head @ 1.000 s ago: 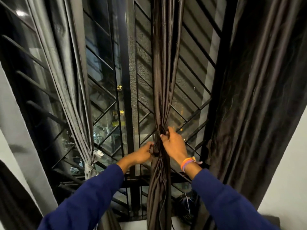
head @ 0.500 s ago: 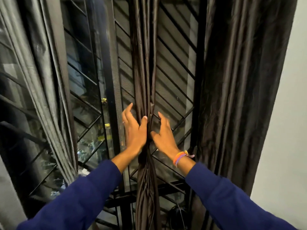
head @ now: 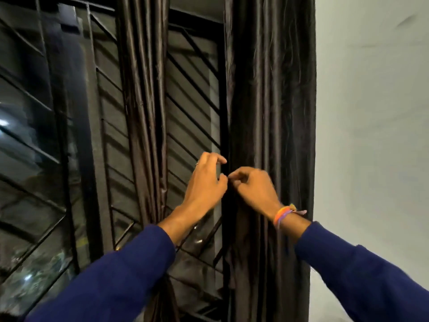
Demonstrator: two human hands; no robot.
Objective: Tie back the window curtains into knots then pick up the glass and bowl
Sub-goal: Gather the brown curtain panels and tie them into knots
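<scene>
Open passage between the middle curtain point(head: 142, 112) and the right curtain point(head: 271, 112): a tall gap backed by the window grille point(head: 192, 89), whose diagonal bars block any reach past it. The left hand point(head: 205, 184) and right hand point(head: 254, 188) occupy the gap's right edge, at the right curtain's inner hem. Right of that curtain, the bare wall point(head: 371, 112) closes the side. Left of the middle curtain, grille and glass point(head: 27, 140) bar the way.

gathered curtain point(head: 144, 112) left of hanging curtain point(head: 271, 101), wall point(head: 371, 112) right
</scene>
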